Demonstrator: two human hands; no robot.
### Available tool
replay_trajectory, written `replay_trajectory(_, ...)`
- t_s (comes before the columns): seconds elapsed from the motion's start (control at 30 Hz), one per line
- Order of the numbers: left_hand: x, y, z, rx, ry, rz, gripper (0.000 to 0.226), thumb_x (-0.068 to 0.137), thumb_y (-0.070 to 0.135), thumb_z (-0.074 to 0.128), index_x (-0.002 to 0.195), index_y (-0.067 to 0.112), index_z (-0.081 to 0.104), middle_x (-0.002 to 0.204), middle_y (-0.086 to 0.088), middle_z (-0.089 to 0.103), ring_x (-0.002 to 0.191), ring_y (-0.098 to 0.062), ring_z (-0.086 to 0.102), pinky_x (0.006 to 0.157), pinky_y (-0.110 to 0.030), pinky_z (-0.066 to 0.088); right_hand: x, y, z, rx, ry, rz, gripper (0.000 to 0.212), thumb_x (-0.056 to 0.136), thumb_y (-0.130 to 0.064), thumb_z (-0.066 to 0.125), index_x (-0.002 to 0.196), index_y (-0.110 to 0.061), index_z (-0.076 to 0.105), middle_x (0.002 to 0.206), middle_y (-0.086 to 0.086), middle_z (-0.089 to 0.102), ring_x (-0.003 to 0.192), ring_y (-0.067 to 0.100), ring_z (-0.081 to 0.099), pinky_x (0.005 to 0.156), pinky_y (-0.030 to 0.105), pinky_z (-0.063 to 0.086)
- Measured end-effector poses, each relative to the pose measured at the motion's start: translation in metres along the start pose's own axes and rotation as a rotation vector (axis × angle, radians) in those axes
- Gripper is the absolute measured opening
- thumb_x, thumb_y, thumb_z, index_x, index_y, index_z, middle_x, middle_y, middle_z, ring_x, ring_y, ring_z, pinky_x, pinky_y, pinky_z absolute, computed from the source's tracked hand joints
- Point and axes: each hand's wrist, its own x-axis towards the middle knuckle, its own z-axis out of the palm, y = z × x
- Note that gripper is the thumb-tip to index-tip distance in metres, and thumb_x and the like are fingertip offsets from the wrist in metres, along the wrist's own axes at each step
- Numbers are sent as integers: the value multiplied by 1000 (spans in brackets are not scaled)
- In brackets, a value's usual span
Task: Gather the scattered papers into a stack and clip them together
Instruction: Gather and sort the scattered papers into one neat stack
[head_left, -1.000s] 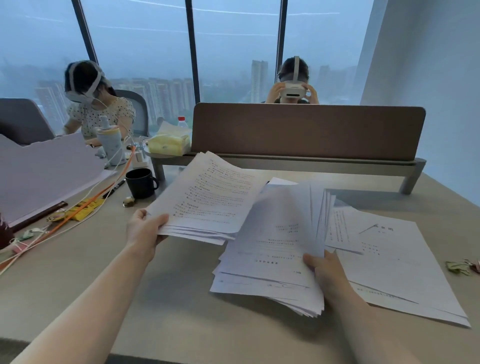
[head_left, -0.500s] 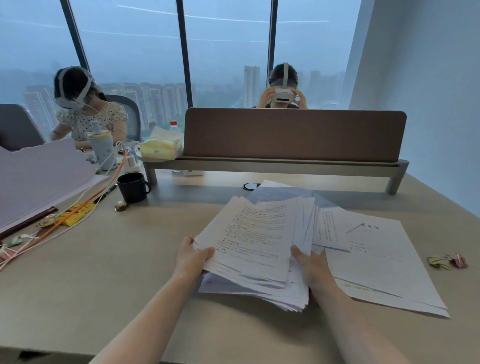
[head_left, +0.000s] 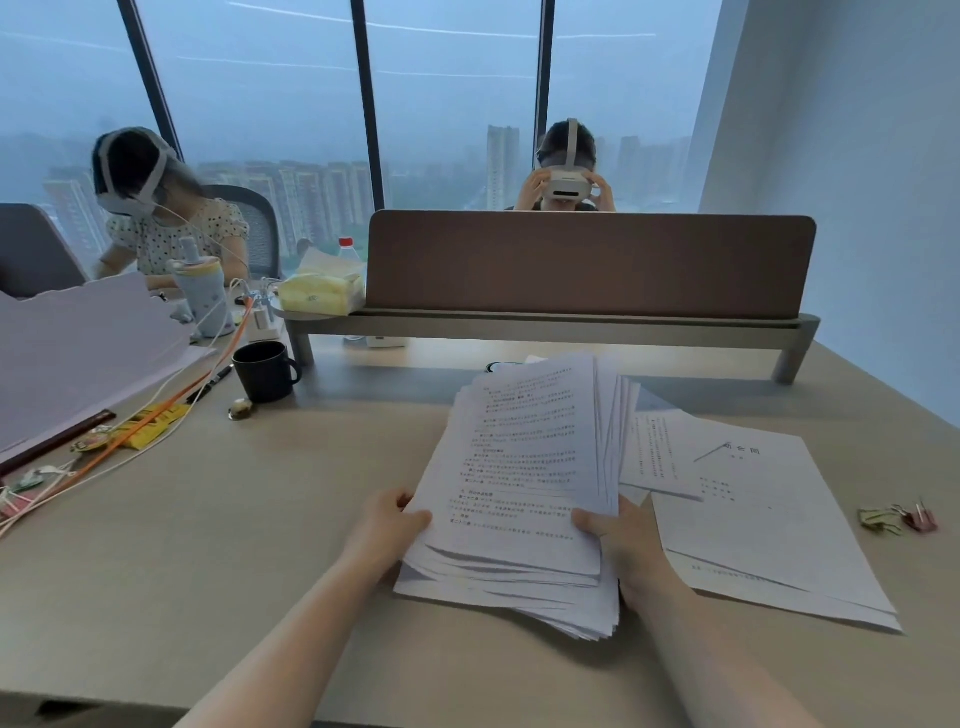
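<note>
White printed papers (head_left: 524, 467) form a thick, uneven stack in the middle of the counter (head_left: 208, 545), held at its near end by both hands. The left hand (head_left: 387, 525) grips the left edge, thumb on the top sheet, fingers underneath. The right hand (head_left: 621, 540) holds the right edge the same way. More loose sheets (head_left: 753, 519) lie just right of the stack, with binder clips (head_left: 898, 519) farther right.

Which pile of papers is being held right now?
The thick, uneven stack between left hand and right hand; the sheets to its right lie untouched.
</note>
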Motion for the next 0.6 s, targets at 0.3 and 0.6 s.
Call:
replay_trajectory(0.3, 5, 21, -25, -616, -309, -113, 54, 78, 12, 76, 127, 6, 52, 112, -16, 72, 95, -32, 72, 76, -43, 59, -19, -17, 4, 179, -166, -21, 31, 86, 1, 64, 117, -3, 64, 110, 20, 72, 99, 42, 69, 89, 57, 54)
replay_trajectory(0.6, -5, 50, -25, -749, 71, 197, 33, 71, 3, 81, 99, 12, 68, 88, -2, 78, 81, -25, 74, 63, -35, 60, -40, -65, 38, 41, -133, -327, 19, 86, -2, 68, 99, -15, 71, 90, 1, 78, 82, 20, 74, 64, 26, 58)
